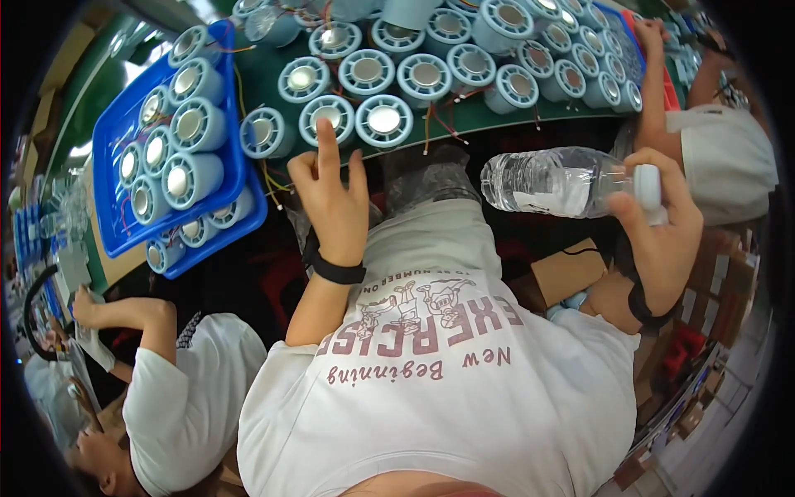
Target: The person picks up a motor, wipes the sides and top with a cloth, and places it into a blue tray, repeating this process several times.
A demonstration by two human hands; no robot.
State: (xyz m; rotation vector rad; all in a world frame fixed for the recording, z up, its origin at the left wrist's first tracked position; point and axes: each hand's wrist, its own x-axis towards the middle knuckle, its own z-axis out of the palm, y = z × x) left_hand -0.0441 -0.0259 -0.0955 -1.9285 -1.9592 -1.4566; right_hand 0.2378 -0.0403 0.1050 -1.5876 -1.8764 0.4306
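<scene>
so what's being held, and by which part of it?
Right hand holds a clear plastic bottle by its neck end, at the white cap. Left hand holds nothing visible.

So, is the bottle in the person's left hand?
No, the right hand grips the clear plastic bottle near its white cap.

Blue rectangular plastic tray (121, 124) at left, overlapping a second blue tray (207, 253) beneath; dark-green tabletop (252, 87) alongside. Co-worker in white shirt (190, 389) at lower left; another in pale clothing (729, 157) at right. Brown cardboard box (567, 273) right of centre. Red object (683, 348) nearby, blurred, possibly plastic.
</scene>
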